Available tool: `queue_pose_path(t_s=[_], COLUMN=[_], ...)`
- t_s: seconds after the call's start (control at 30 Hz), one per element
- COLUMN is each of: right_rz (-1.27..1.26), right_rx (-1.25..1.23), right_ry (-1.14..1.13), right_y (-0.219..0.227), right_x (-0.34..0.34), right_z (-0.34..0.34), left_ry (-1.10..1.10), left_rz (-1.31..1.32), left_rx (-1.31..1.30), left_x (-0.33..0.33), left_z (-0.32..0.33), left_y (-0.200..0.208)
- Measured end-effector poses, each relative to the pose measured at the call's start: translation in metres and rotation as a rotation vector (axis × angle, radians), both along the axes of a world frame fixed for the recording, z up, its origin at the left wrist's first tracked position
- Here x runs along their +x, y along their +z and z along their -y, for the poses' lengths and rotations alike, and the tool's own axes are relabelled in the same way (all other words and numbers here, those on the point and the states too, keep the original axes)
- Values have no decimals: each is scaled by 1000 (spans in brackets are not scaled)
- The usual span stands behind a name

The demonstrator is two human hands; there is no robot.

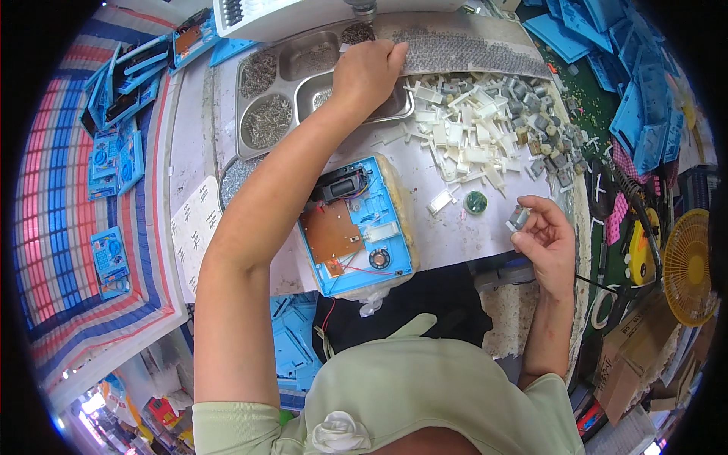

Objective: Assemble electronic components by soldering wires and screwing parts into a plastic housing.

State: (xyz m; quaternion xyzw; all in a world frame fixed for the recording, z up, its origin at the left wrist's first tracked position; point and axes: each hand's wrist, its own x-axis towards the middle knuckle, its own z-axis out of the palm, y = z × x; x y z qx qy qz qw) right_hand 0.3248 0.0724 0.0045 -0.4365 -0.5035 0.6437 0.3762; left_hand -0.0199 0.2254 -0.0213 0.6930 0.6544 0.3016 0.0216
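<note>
My left hand point(370, 74) reaches across the far side of the table, over the steel tray point(305, 106), just below a metal fitting point(364, 9). Its back faces up and hides most of the fingers, so what they hold cannot be seen. At the right, my right hand point(547, 243) pinches a small silver-grey motor point(519, 218) between thumb and fingers. An opened blue plastic case point(356, 265) lies in front of me on a padded block. Inside it are a brown circuit board point(331, 233), a black compartment point(339, 186), a round speaker point(379, 259) and thin wires.
White plastic parts point(470, 136) and several grey motors point(542, 114) are heaped at the far right. A small round tub of green stuff point(475, 202) stands near them. Tray compartments hold screws point(267, 123). Blue casings point(644, 98) pile up at right; a yellow basket point(688, 256) sits beyond.
</note>
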Motion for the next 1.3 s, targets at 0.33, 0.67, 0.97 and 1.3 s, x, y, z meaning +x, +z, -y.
queue_pose_path(t_s=[0.33,0.67,0.97,1.3], right_rz=[56,91,496,844], right_rx=[19,45,303,690], right_ry=[6,4,196,432], right_y=[-2,-4,-6,-2], right_x=[-1,-3,-19,-33], right_z=[2,1,-29,-45], left_ry=[-153,-164,-166,-252], left_rz=[-3,40,272,477], left_rx=[161,180,-290,-294], left_x=[-9,-11,-17,27], left_z=[19,23,141,246], left_y=[-2,3,70,73])
